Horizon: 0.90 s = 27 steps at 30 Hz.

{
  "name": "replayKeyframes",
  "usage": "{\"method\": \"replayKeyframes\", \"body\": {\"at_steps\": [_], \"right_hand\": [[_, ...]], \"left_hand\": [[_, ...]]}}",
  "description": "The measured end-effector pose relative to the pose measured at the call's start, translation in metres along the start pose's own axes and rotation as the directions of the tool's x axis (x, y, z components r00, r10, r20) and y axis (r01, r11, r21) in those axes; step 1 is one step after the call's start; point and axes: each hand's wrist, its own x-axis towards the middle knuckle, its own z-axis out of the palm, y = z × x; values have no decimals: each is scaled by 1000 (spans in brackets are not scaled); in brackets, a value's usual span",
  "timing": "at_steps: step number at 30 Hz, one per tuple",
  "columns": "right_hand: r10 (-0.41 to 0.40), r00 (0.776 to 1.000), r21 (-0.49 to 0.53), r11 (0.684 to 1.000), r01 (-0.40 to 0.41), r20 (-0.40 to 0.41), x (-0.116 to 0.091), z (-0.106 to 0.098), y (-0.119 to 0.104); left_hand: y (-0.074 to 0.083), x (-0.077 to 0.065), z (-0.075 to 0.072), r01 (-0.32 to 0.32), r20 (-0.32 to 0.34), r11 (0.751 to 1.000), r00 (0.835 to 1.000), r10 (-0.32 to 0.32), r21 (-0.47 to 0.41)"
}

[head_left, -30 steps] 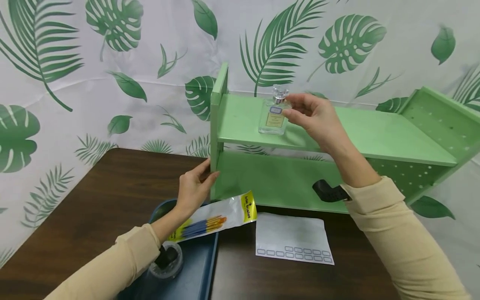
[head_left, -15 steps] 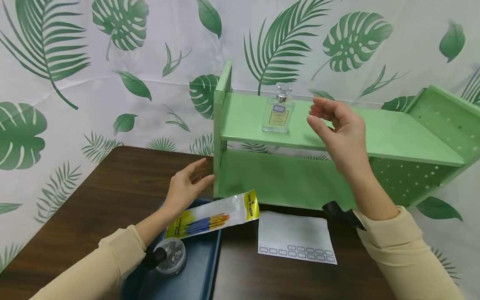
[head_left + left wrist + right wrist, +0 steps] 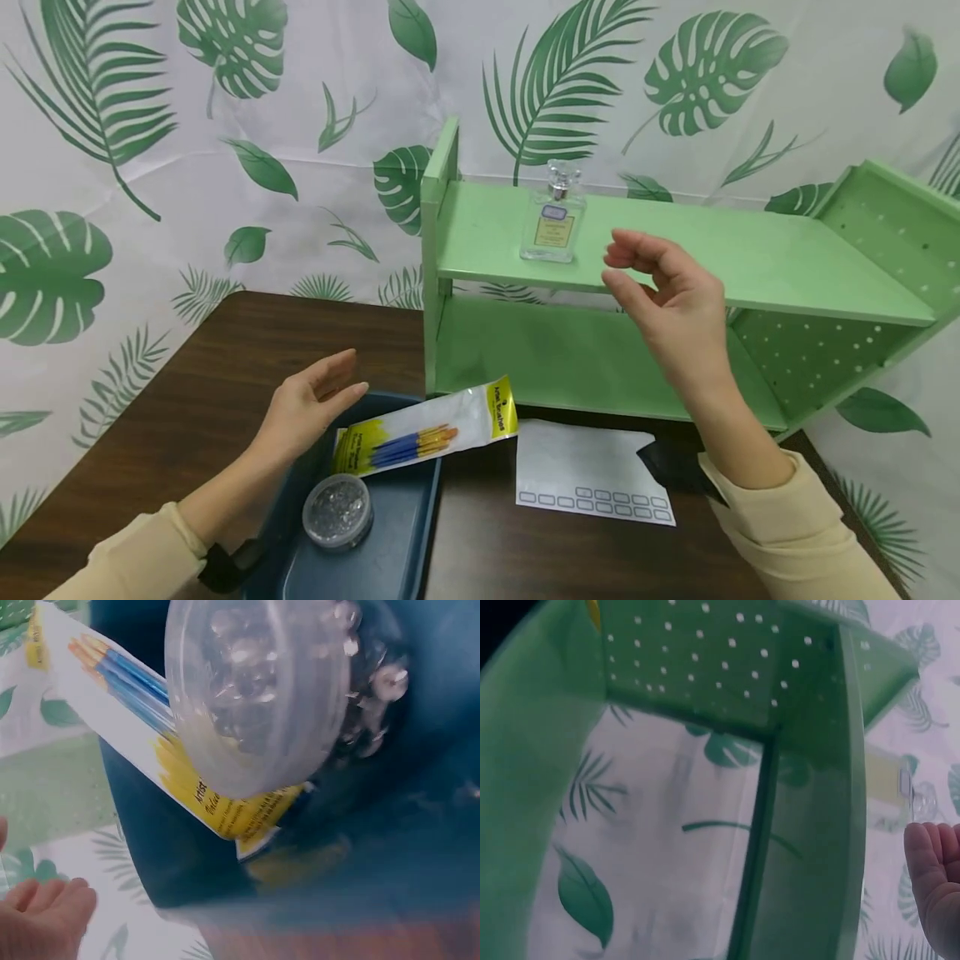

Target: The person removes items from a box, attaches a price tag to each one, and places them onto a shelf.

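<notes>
On the upper board of a green shelf a clear glass perfume bottle stands upright, with a yellow label and a small purple-edged sticker above it. My right hand hovers in front of the shelf, to the right of the bottle and apart from it, fingers relaxed and holding nothing. To the left of the shelf, over the edge of a blue tray, my left hand is in the air with loose fingers. Below it in the tray are a round clear tub of shiny small pieces and a packet of artist brushes.
A white sheet of label stickers lies on the dark wooden table in front of the shelf. The brush packet's end sticks out over the tray's right rim. A leaf-patterned cloth hangs behind.
My right hand has let go of the bottle and moved right and down. My left hand has left the shelf's side panel and drawn back to the left and down.
</notes>
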Motion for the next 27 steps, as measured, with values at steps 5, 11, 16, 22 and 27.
{"method": "replayKeyframes", "body": {"at_steps": [5,11,16,22,27], "right_hand": [[-41,998,25,999,39,57,-16,12,5],[-44,989,79,996,33,144,-40,36,20],[31,970,106,993,-58,240,-66,64,33],[107,930,144,975,-167,352,-97,99,42],[139,885,217,942,-256,444,-116,125,48]], "left_hand": [[-10,-13,-16,32,41,997,999,-34,70],[-24,-23,-23,46,73,992,996,-55,120],[-38,-30,-23,64,83,991,994,-75,120],[-54,-36,-15,83,57,991,994,-90,109],[-61,-41,-10,88,14,990,996,-90,108]]}}
